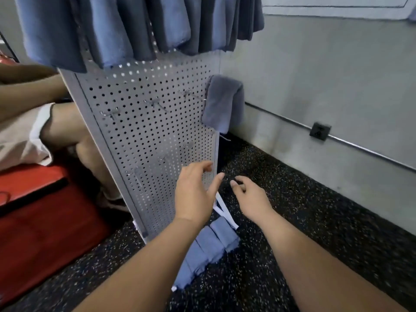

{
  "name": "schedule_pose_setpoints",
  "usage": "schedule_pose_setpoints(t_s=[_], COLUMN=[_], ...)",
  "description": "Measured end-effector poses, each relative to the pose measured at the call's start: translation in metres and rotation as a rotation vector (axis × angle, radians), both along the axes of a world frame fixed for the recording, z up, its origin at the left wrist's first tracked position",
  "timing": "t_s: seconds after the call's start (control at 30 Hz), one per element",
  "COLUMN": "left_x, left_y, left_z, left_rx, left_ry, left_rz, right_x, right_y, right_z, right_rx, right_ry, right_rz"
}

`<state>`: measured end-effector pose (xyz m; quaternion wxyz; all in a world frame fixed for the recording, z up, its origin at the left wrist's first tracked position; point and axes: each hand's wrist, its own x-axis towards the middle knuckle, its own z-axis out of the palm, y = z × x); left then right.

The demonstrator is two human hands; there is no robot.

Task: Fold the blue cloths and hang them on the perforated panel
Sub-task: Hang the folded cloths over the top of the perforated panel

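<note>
Two bare hands hover low before a grey perforated panel [144,122]. The left hand [193,192] and right hand [252,197] hold nothing, fingers loosely spread. A folded blue cloth [207,246] lies on the speckled floor [292,221] beneath them; another cloth [225,104] hangs on the panel's right edge.

Your grey perforated panel [146,131] stands upright, left of centre. A row of folded blue cloths [135,30] hangs across its top. One greyer folded cloth [224,104] hangs at its right edge. Light blue cloths [209,248] lie bunched on the speckled floor [292,199] by its near foot.
</note>
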<state>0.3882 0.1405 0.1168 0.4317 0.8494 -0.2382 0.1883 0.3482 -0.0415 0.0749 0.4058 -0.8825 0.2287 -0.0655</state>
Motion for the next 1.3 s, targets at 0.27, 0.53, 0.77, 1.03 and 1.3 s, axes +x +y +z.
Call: schedule_pose_setpoints(t_s=[0.27, 0.53, 0.77, 1.03, 1.3], left_x=[-0.001, 0.013, 0.053, 0.100, 0.140], left_y=[0.046, 0.061, 0.015, -0.039, -0.078], left_z=[-0.113, -0.212, -0.279, -0.355, -0.402], left_rx=[0.145, 0.314, 0.372, 0.594, 0.776], left_ry=[0.372, 0.648, 0.745, 0.829, 0.901], left_rz=[0.021, -0.007, -0.089, -0.185, -0.149], right_x=[-0.030, -0.024, -0.009, 0.004, 0.019], right_y=[0.018, 0.015, 0.009, -0.013, -0.026], right_z=[-0.107, -0.183, -0.251, -0.305, -0.343], right_rx=[-0.030, -0.210, -0.192, -0.122, -0.051], right_ry=[0.300, 0.540, 0.554, 0.528, 0.472], right_rz=[0.075, 0.264, 0.310, 0.345, 0.323])
